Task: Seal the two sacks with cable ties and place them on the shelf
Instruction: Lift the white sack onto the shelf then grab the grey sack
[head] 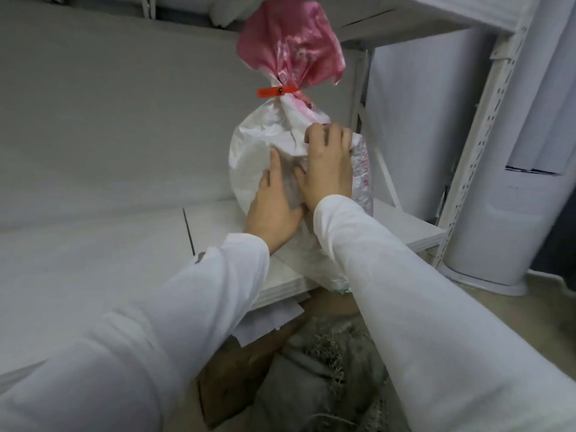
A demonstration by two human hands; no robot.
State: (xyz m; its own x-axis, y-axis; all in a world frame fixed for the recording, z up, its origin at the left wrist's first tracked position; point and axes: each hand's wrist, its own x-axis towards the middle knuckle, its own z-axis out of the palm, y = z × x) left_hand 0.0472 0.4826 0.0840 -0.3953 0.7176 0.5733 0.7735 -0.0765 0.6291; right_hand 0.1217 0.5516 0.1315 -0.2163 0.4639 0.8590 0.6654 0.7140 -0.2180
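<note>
Sack, white with a pink gathered top, stands upright on the shelf board near its front right corner, its neck cinched by an orange cable tie whose tail points left. Left hand lies flat against the sack's front face, fingers straight and pressing; right hand sits just beside it, higher up, fingers curled into a fold of the white fabric. Coarse grey bundle lies on the floor below the board's front edge.
</note>
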